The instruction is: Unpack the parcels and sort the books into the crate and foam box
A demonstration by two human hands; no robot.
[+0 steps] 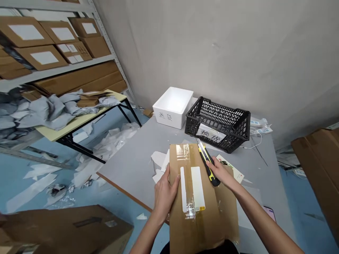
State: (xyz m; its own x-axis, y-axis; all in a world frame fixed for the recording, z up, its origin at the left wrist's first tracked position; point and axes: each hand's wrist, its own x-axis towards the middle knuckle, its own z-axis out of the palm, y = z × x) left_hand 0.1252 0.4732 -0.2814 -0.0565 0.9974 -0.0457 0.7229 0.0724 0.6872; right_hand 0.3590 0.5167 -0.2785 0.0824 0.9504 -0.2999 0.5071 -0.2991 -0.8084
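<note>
A taped cardboard box (209, 208) with a white label fills the front of the table, close to my body. My left hand (164, 192) grips its left edge, thumb on the top face and fingers down the side. In my right hand (220, 170) is a yellow and black utility knife (208, 164), held over the box's right side. Its blade points away from me, towards a black plastic crate (218, 114). Whether the blade touches the cardboard I cannot tell. A printed card (237, 173) lies partly hidden behind my right hand.
A white foam box (173, 104) stands beside the crate on the grey table (132, 151). At the left, grey parcels (50, 109) cover a yellow table. Shelves behind hold cartons (43, 58). Large cartons stand at lower left (76, 229) and right (317, 169). Scraps litter the floor.
</note>
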